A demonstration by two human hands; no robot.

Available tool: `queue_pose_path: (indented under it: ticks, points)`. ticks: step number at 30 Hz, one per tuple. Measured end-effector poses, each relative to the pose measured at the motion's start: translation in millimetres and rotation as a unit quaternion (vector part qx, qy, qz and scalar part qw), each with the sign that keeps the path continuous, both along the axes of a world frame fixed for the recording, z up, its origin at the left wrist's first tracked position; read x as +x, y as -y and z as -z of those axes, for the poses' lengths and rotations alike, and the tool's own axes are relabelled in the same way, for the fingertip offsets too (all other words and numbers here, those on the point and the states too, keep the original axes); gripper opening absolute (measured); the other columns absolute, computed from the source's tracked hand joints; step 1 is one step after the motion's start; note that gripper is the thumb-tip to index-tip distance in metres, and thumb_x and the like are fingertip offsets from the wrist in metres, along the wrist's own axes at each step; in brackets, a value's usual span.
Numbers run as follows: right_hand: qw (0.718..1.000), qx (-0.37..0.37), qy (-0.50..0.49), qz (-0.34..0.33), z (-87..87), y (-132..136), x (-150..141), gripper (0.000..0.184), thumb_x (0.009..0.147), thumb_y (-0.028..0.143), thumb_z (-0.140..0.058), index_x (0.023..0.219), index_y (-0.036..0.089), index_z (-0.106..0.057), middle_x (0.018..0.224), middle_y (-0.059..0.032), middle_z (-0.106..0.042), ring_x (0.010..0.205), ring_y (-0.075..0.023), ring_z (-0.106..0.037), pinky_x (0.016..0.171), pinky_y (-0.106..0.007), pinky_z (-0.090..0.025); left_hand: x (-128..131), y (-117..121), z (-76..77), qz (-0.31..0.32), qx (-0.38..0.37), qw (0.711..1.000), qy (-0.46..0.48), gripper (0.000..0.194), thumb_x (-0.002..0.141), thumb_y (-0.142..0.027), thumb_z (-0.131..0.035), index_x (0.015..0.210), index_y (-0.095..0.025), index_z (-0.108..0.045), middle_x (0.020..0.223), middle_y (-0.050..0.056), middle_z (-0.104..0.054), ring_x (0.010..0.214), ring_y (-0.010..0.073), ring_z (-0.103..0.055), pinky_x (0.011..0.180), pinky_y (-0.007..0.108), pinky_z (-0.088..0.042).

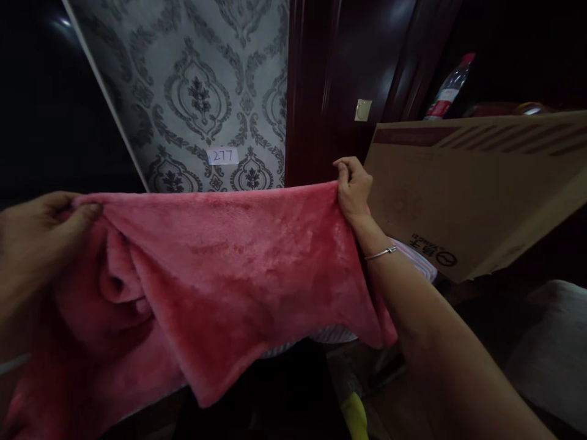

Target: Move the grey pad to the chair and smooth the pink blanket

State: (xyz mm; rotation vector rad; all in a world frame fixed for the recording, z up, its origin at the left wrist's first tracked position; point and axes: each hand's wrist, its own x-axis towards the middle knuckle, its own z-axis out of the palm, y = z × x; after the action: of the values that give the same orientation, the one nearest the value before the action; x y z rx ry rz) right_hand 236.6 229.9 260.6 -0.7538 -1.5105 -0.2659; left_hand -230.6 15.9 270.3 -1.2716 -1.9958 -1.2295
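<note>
Pink fuzzy blanket [257, 244] is hanging mid-frame | left hand [43, 235] is pinching its left end | right hand [355, 189] is gripping its right end | top edge [220, 196] is running sideways between them

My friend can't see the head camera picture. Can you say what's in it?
Two bare hands, left and right, hold up a fluffy pink cloth by its top edge. Behind it, a label reading 277 is on patterned wallpaper. At the picture's right is a cardboard box, with a red-capped bottle showing above it.
</note>
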Motion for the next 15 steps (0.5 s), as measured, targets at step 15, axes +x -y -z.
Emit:
queue_pose_path:
  ticks: [15]
  points:
    - [0.969,-0.225,0.070,-0.066,61.9,19,-98,0.023,0.097,0.024,-0.048,0.100,0.024,-0.070,0.095,-0.0032,-0.075,0.084,-0.0203,-0.068,0.075,-0.028,-0.046,-19,-36,48.3,-0.029,-0.187,0.982,-0.003,0.037,0.079,-0.026,-0.045,0.105,-0.016,-0.070,0.093,0.011,-0.070,0.080,0.0275,-0.062,0.072,0.039,-0.051]
